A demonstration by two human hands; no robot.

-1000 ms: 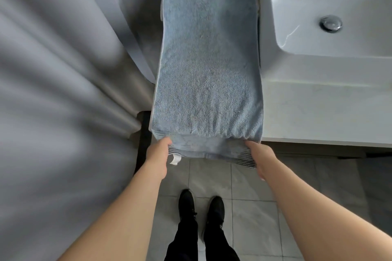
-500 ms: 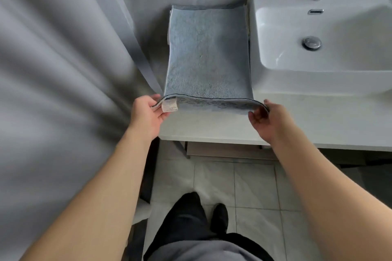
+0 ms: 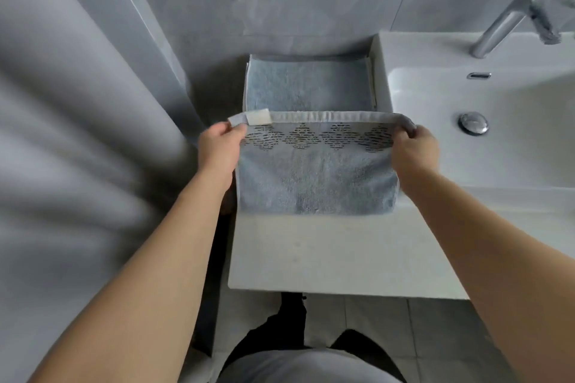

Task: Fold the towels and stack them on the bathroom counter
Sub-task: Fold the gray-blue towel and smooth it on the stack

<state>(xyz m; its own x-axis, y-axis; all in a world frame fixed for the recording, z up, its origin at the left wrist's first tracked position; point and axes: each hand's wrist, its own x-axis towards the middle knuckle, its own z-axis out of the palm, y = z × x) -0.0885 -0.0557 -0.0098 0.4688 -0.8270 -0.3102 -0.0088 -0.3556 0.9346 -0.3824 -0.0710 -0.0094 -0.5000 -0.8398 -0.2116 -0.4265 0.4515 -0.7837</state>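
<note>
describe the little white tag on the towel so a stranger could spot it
Start at the white sink; left of it a blue towel lies on the counter. Its lifted hem carries the tag, beside the left hand, the only plain white patch above the dark diamond pattern.

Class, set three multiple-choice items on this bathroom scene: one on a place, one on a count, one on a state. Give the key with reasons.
1. Where does the pale blue terry towel lie?
A. in the white ceramic sink
B. on the white counter left of the sink
C. on the floor

2. How many hands grip its patterned hem?
A. none
B. one
C. two

3. The towel is
A. flat
B. partly folded over
C. rolled

Key: B, it rests on the counter beside the basin; C, left hand and right hand each pinch a corner; B, the hem is lifted over the layer behind.
</note>
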